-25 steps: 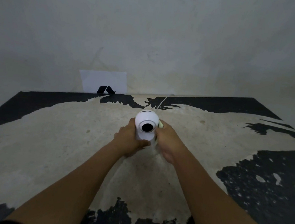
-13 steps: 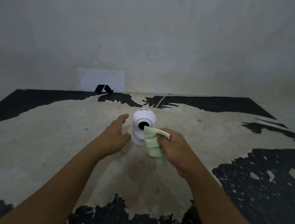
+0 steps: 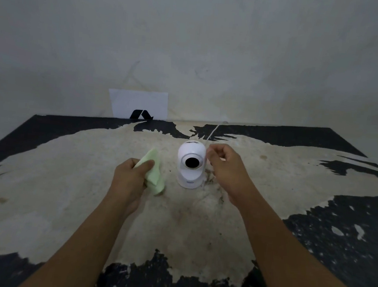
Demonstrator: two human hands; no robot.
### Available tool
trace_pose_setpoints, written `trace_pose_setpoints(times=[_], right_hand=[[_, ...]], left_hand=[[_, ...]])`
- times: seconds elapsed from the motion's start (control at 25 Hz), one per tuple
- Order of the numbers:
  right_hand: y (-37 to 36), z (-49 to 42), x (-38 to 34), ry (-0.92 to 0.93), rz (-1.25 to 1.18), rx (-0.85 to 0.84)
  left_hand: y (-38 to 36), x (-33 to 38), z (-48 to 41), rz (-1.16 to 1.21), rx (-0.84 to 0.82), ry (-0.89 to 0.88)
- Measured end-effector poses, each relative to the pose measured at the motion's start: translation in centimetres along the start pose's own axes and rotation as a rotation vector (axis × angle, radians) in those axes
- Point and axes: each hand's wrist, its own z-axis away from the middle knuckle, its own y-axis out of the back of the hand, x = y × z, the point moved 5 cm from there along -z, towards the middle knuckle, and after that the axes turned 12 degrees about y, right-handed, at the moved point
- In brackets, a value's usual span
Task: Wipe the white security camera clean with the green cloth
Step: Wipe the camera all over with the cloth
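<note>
The white security camera point(image 3: 190, 166) stands upright on the worn table point(image 3: 66, 178), its dark round lens facing me. My left hand point(image 3: 132, 179) is to the left of the camera and apart from it, shut on the folded green cloth point(image 3: 154, 174), which hangs down to the table. My right hand point(image 3: 224, 167) is close beside the camera's right side with its fingers curled. Its fingertips pinch the thin white cable point(image 3: 213, 131) that runs from behind the camera to the wall.
The table top is pale with peeling black patches point(image 3: 346, 237) at the edges. A white sheet of paper point(image 3: 139, 103) with a black mark leans against the wall at the back left. The wall stands right behind the table's far edge.
The green cloth has passed from my right hand to my left hand, which has moved left of the camera. My right hand has risen to the camera's right side, at the cable.
</note>
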Motion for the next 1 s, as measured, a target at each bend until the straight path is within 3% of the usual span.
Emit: trace_pose_setpoints(times=[0.12,0.32,0.56,0.68,0.84,1.0], right_hand=[[-1.4,-1.1,0.2,-0.015,0.001,-0.063],[-2.6,-1.5,1.4,0.000,-0.060,-0.042],[-2.6,-1.3,1.8,-0.008,-0.075,-0.032],[-2.6,-1.3,1.7,0.007,-0.043,-0.037],[-2.3,-1.3,1.3,0.059,0.044,-0.030],[-2.4,-1.3,1.5,0.053,0.041,-0.038]], left_hand=[[-1.8,-0.4,-0.7,-0.001,0.045,0.011],[-5.8,-1.6,0.6,-0.251,-0.031,0.020],[-7.2,1.1,2.6,-0.254,-0.122,-0.304],[-7.6,1.3,1.2,-0.397,-0.082,-0.400],[-7.6,-2.2,0.0,-0.581,-0.026,-0.413],[-7.9,-0.7,0.4,-0.561,-0.013,-0.472]])
